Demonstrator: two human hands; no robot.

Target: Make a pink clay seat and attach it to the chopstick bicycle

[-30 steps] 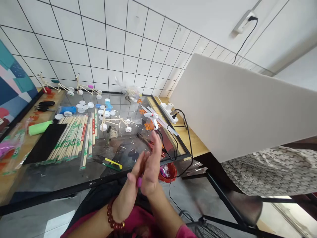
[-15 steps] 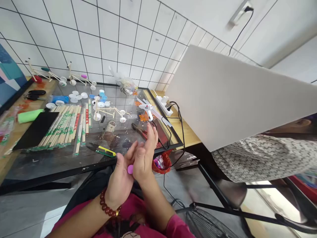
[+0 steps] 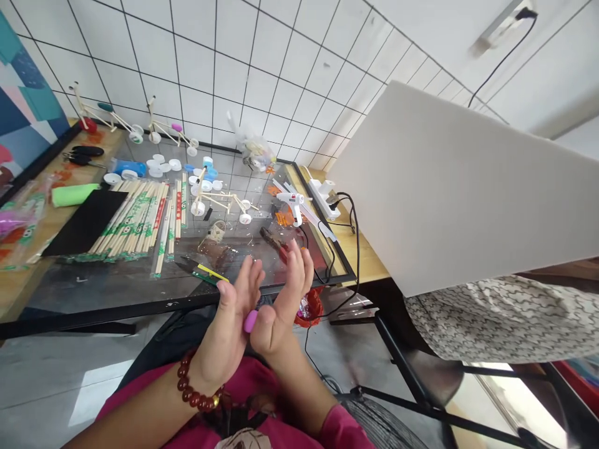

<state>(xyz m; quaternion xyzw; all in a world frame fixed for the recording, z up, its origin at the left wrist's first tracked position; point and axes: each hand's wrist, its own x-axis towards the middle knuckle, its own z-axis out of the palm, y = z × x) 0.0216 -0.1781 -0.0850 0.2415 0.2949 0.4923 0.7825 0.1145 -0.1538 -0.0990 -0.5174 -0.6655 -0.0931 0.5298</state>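
A small purple lump [image 3: 251, 321] is pressed between my two palms, near the heels of the hands. My left hand [image 3: 229, 330], with a red bead bracelet on its wrist, has its fingers stretched upward and apart from the other hand's. Opposite it, my right hand [image 3: 283, 305] is also open, fingers extended, its thumb side toward the lump. Just beyond my left fingertips lie yellow-and-green snips [image 3: 210, 274]. Red-handled pliers [image 3: 276, 243] rest on the glass tabletop past my right fingers.
Wrapped chopsticks [image 3: 135, 218], a black sheet [image 3: 87, 224], stick models with cap wheels [image 3: 219, 199] and a white glue gun [image 3: 294, 202] lie on the table. A red basket [image 3: 316, 308] hangs below its edge. A large pale panel [image 3: 458, 187] partly hides a person [image 3: 505, 318] at the right.
My hands have parted more at the fingers, and more of the purple lump shows between the palms. The view has shifted, so the table things appear farther right.
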